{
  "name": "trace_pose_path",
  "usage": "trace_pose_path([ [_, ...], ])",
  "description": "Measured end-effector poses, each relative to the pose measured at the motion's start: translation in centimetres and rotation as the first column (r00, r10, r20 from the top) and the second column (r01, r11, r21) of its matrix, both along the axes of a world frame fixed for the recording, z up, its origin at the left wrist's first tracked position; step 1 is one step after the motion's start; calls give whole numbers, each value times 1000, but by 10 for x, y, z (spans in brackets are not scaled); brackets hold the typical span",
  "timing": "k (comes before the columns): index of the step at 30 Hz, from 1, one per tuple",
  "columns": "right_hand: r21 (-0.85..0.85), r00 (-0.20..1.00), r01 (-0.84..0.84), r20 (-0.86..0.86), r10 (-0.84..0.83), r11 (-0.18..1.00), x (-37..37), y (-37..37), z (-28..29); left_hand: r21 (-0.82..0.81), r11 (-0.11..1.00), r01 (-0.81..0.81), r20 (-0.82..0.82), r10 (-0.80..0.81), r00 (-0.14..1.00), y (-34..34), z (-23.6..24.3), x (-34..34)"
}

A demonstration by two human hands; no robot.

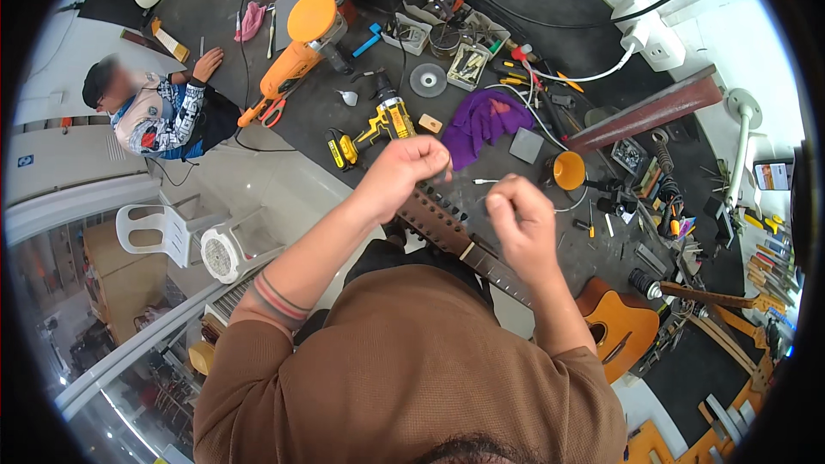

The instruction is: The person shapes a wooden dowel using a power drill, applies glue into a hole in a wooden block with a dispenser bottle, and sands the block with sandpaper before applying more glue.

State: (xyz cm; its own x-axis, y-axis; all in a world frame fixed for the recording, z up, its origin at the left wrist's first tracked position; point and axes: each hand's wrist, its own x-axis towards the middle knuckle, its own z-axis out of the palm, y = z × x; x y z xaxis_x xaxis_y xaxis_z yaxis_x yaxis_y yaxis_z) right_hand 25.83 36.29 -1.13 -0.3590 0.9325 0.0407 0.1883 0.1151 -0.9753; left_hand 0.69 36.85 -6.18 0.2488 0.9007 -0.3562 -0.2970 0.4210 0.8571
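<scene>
My left hand (404,174) is raised over the guitar's headstock, with thumb and fingers pinched together. To its right, my right hand (524,222) is held up with its fingers curled and thumb pressed in. Whatever either hand pinches is too thin or hidden to make out. Below them lies a brown headstock (438,225) with a row of dark tuning posts. Its fretted neck (498,271) runs to the right and passes under my right forearm. In line with it, beyond that arm, shows an orange-brown acoustic guitar body (634,320).
A yellow cordless drill (385,125), a purple cloth (481,125) and an orange polisher (288,73) lie on the dark bench. An orange cup (568,170) and a white cable plug (483,180) sit near my hands. Another person (168,112) stands at the bench's far left.
</scene>
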Motion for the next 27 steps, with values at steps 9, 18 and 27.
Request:
trace_pose_path([
  [9,-244,940,340,45,-339,908,32,18,-33,688,535,491,-695,681,231,205,-71,54],
  [18,-404,897,254,-241,-370,879,22,30,-44,201,976,84,-167,-50,985,43,10,55],
  [27,68,985,115,-134,-105,991,-17,27,-17,457,885,-87,-281,237,930,-10,45,27],
])
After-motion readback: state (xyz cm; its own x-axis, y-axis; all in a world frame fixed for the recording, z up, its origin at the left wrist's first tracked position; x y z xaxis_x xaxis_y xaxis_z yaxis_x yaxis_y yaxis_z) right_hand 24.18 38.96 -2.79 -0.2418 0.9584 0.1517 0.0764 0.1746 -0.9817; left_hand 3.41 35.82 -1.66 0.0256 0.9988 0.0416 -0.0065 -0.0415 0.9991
